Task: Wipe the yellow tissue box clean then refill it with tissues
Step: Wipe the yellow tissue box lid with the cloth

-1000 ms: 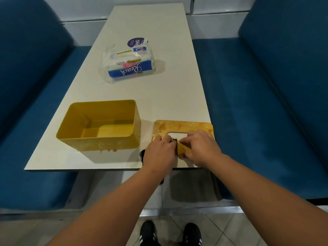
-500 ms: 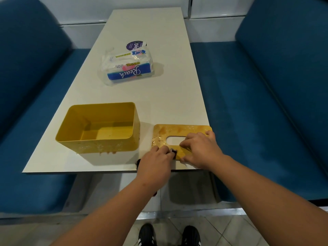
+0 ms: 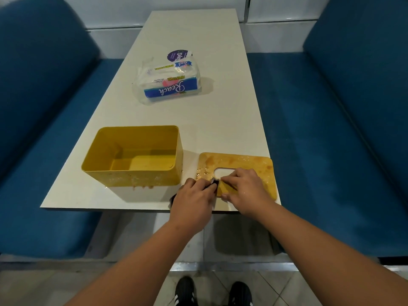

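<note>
Shoes [image 3: 213,293], black with white stripes, stood on the tiled floor [image 3: 287,288] at the bottom of the view. Above them both forearms reached to the near edge of the white worktop [image 3: 198,120]. The left hand [image 3: 192,200] had its grip curled round a dark cloth [image 3: 214,183], pressing it on the near left part of the yellow lid [image 3: 254,166]. The right hand [image 3: 247,191] lay on the lid just beside it, fingers bent, forefinger and thumb pinching the lid's near strip below the slot. The lid lay flat at the worktop's near right corner, its oval slot partly covered by the fingers, its surface smeared with brownish stains and wet-looking spots. Just left of it, a narrow gap between them, stood the yellow tissue box [image 3: 132,164], open-topped and upright, with nothing in it; specks and drips showed along its near wall. Farther along the middle of the worktop, well apart from the box, lay a pack of paper towels [image 3: 170,81] in clear wrap with a blue band. Blue padded seats [image 3: 331,129] flanked the worktop on both sides, and a pale wall [image 3: 176,3] closed the far end.
</note>
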`<state>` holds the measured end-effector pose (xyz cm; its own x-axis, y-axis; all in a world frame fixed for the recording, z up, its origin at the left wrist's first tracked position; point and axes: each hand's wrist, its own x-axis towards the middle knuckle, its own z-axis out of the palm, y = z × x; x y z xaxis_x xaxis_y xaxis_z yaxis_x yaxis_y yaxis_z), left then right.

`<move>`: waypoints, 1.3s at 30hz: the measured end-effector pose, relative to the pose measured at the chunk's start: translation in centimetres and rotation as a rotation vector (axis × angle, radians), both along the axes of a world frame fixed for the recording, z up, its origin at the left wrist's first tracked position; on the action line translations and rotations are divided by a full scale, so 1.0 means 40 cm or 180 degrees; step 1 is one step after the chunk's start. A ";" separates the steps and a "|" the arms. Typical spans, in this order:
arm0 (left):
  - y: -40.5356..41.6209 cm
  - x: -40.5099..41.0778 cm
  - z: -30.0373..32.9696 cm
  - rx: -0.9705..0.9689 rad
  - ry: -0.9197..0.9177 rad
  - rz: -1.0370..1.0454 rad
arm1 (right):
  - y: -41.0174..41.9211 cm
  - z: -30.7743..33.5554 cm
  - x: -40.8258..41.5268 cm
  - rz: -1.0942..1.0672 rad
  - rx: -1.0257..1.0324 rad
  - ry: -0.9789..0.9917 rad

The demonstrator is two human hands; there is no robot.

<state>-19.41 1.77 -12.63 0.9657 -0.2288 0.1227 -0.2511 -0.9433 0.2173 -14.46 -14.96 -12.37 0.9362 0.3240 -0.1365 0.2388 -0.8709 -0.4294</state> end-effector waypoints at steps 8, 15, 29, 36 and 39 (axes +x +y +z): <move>-0.012 0.010 0.002 -0.0125 -0.0075 0.0137 | 0.000 -0.003 -0.007 0.0008 -0.0067 -0.0035; -0.010 0.010 0.007 0.0006 -0.0011 0.0083 | 0.001 0.005 -0.010 0.0142 -0.0280 -0.0175; -0.037 0.090 0.033 -0.0185 0.0405 0.0178 | -0.002 0.011 -0.005 0.0111 -0.0332 -0.0205; -0.048 0.028 0.009 -0.0121 0.0159 -0.0189 | -0.005 0.011 -0.002 0.0093 -0.0302 -0.0162; -0.036 0.054 0.013 -0.0161 0.0234 -0.0088 | -0.003 0.016 -0.003 0.0136 -0.0339 -0.0131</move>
<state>-17.26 0.35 -12.12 0.9660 -0.2507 0.0638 -0.2584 -0.9235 0.2834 -14.59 -15.07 -11.73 0.9274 0.3493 -0.1341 0.2921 -0.8998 -0.3241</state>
